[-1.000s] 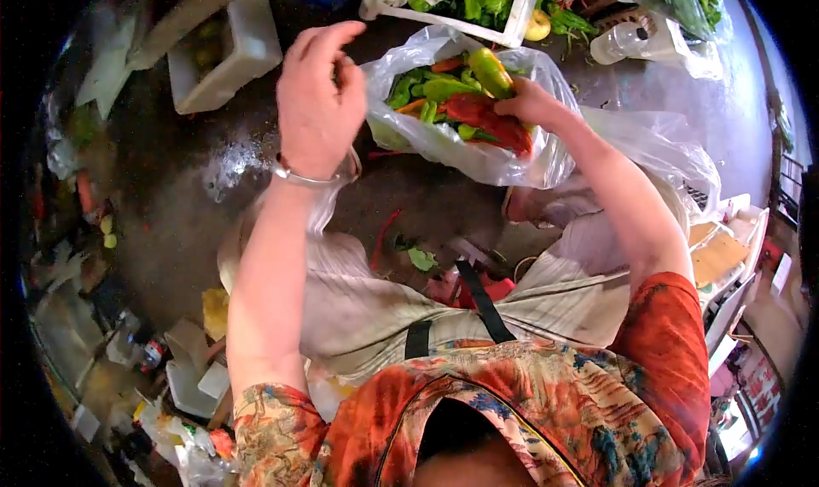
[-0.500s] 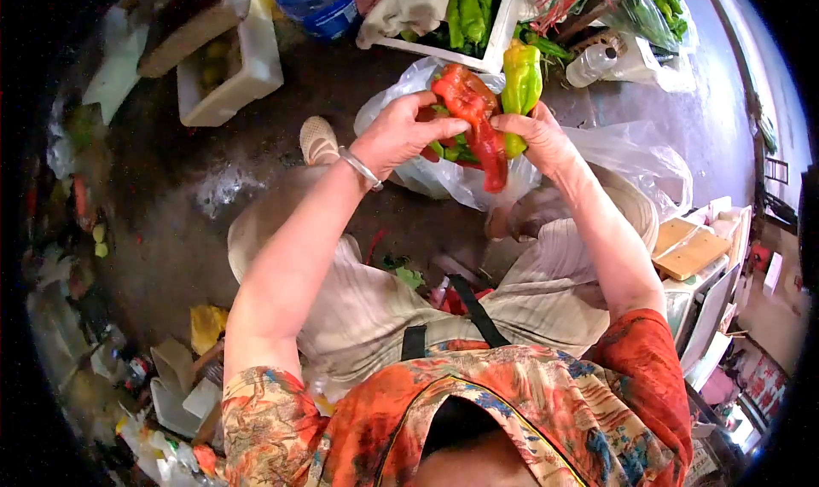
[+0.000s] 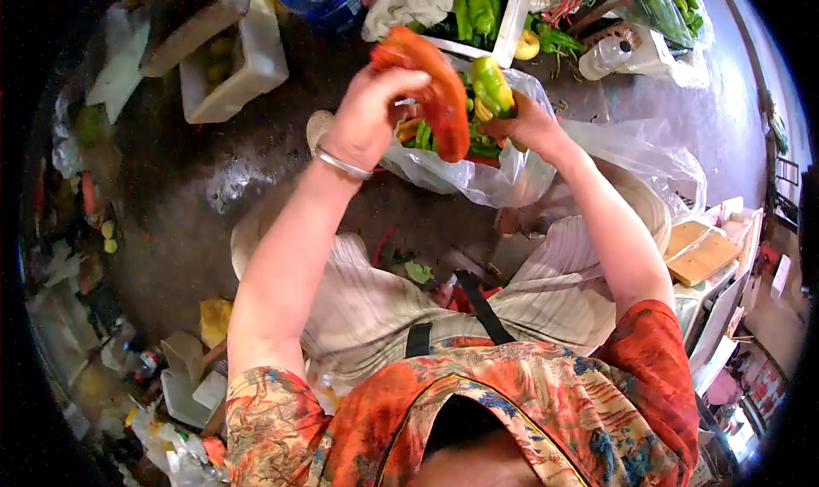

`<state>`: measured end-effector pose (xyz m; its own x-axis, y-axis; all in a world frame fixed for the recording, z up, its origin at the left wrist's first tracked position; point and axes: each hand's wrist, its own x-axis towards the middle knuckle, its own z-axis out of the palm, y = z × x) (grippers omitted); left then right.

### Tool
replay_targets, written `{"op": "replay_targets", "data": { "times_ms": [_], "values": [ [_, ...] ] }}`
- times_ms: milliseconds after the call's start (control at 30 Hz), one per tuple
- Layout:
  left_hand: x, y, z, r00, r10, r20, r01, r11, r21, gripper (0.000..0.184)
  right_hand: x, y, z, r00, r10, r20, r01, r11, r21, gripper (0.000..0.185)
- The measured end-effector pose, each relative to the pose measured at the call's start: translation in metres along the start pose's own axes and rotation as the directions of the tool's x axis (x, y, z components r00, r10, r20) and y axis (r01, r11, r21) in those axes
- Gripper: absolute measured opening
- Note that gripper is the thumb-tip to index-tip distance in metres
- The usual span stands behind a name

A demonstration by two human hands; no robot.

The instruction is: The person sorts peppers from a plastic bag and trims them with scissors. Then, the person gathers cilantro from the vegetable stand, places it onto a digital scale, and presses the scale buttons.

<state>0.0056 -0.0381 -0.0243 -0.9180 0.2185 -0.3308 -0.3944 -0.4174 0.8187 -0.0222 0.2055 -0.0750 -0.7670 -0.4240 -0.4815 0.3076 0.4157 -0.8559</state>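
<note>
My left hand (image 3: 365, 116) is closed around a long red pepper (image 3: 450, 103), raised above an opened clear plastic bag (image 3: 510, 182). Inside the bag lie several green and reddish peppers (image 3: 420, 136), partly covered by the red one. Over the bag's right side, my right hand (image 3: 531, 127) grips a yellow-green pepper (image 3: 492, 86), its fingers partly hidden behind it. A bracelet (image 3: 343, 164) circles my left wrist.
A white crate (image 3: 512, 26) of green peppers stands ahead, beside a blue container (image 3: 320, 1). Foam boxes (image 3: 243, 86) are at the left. A plastic bottle (image 3: 604, 59) lies to the right, near another plastic bag (image 3: 648, 150). A wooden board (image 3: 701, 252) rests at far right.
My left hand has moved up and left with the red pepper, away from my right hand. My right hand has shifted slightly down and left, tilting the yellow-green pepper. More of the bag's contents shows.
</note>
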Motion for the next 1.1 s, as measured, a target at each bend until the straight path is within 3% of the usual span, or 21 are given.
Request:
{"op": "replay_targets", "data": {
  "times_ms": [33, 100, 167, 200, 233, 300, 333, 367, 433, 500, 533, 667, 733, 767, 833, 867, 933, 967, 1033, 1100],
  "values": [
    [-0.002, 0.004, -0.006, 0.999, -0.048, -0.01, 0.046, 0.995, -0.091, 0.034, 0.001, 0.008, 0.001, 0.997, 0.036, -0.064, -0.048, 0.978, -0.201, 0.06],
    [-0.002, 0.01, -0.008, 0.996, -0.06, 0.065, 0.076, 0.961, -0.266, 0.036, 0.01, 0.049, 0.01, 0.995, 0.002, -0.102, -0.02, 0.984, -0.177, 0.066],
    [-0.007, 0.012, 0.0, 0.997, -0.069, 0.029, 0.074, 0.962, -0.263, 0.035, 0.014, 0.079, 0.017, 0.994, 0.101, -0.04, -0.109, 0.951, -0.289, 0.068],
    [-0.007, 0.008, -0.002, 0.994, -0.081, -0.078, 0.075, 0.994, -0.074, 0.035, 0.012, 0.081, 0.02, 0.99, 0.137, -0.032, -0.134, 0.85, -0.509, 0.07],
    [-0.007, 0.006, -0.004, 0.981, -0.071, -0.182, 0.093, 0.989, 0.118, 0.036, 0.013, 0.088, 0.021, 0.989, 0.145, -0.034, -0.142, 0.852, -0.504, 0.07],
    [-0.008, 0.001, -0.009, 0.981, -0.087, -0.174, 0.114, 0.982, 0.149, 0.04, 0.014, 0.098, 0.026, 0.973, 0.225, 0.043, -0.173, 0.845, -0.506, 0.071],
    [-0.009, -0.004, -0.013, 0.983, 0.036, -0.177, 0.052, 0.881, 0.469, 0.039, 0.013, 0.096, 0.025, 0.961, 0.273, 0.054, -0.193, 0.795, -0.576, 0.068],
    [-0.01, -0.007, -0.014, 0.982, 0.107, -0.155, 0.007, 0.804, 0.595, 0.039, 0.013, 0.1, 0.025, 0.96, 0.276, 0.054, -0.197, 0.796, -0.572, 0.068],
    [-0.014, -0.011, -0.012, 0.963, 0.246, -0.109, -0.058, 0.587, 0.808, 0.04, 0.014, 0.107, 0.025, 0.991, 0.13, 0.036, -0.066, 0.701, -0.71, 0.062],
    [-0.017, -0.006, -0.01, 0.954, -0.229, -0.193, 0.298, 0.788, 0.539, 0.04, 0.016, 0.106, 0.024, 0.991, 0.132, 0.034, -0.068, 0.69, -0.72, 0.059],
    [-0.018, -0.006, -0.013, 0.964, -0.218, -0.153, 0.264, 0.722, 0.639, 0.041, 0.018, 0.104, 0.023, 0.991, 0.128, 0.027, -0.068, 0.678, -0.732, 0.056],
    [-0.02, -0.003, -0.021, 0.957, -0.233, -0.173, 0.285, 0.631, 0.722, 0.04, 0.019, 0.096, 0.023, 0.993, 0.113, 0.034, -0.049, 0.655, -0.754, 0.051],
    [-0.017, 0.0, -0.021, 0.989, -0.012, -0.146, 0.126, 0.584, 0.802, 0.038, 0.022, 0.077, 0.029, 0.975, 0.198, 0.099, -0.056, 0.651, -0.757, 0.047],
    [-0.021, 0.006, -0.012, 0.957, -0.178, -0.231, 0.271, 0.831, 0.486, 0.04, 0.027, 0.076, 0.036, 0.974, 0.202, 0.1, -0.058, 0.651, -0.757, 0.047],
    [-0.02, 0.016, -0.007, 0.961, -0.154, -0.231, 0.247, 0.855, 0.456, 0.042, 0.043, 0.073, 0.055, 0.987, 0.036, 0.157, 0.095, 0.655, -0.749, 0.052],
    [-0.02, 0.019, -0.007, 0.958, -0.157, -0.238, 0.253, 0.853, 0.456, 0.042, 0.053, 0.071, 0.067, 0.986, 0.037, 0.164, 0.1, 0.658, -0.746, 0.052],
    [-0.021, 0.021, -0.008, 0.956, -0.184, -0.229, 0.266, 0.873, 0.409, 0.041, 0.067, 0.077, 0.091, 0.942, -0.201, 0.27, 0.297, 0.875, -0.383, 0.053],
    [-0.021, 0.023, -0.008, 0.954, -0.187, -0.233, 0.27, 0.872, 0.407, 0.041, 0.07, 0.083, 0.096, 0.941, -0.199, 0.274, 0.296, 0.876, -0.38, 0.053],
    [-0.025, 0.026, -0.006, 0.956, -0.113, -0.271, 0.2, 0.927, 0.318, 0.039, 0.075, 0.102, 0.109, 0.967, -0.013, 0.255, 0.046, 0.992, -0.122, 0.052],
    [-0.025, 0.032, -0.01, 0.95, -0.067, -0.304, 0.186, 0.904, 0.384, 0.038, 0.075, 0.137, 0.107, 0.977, -0.087, 0.197, 0.137, 0.957, -0.256, 0.041]
  ]
}}
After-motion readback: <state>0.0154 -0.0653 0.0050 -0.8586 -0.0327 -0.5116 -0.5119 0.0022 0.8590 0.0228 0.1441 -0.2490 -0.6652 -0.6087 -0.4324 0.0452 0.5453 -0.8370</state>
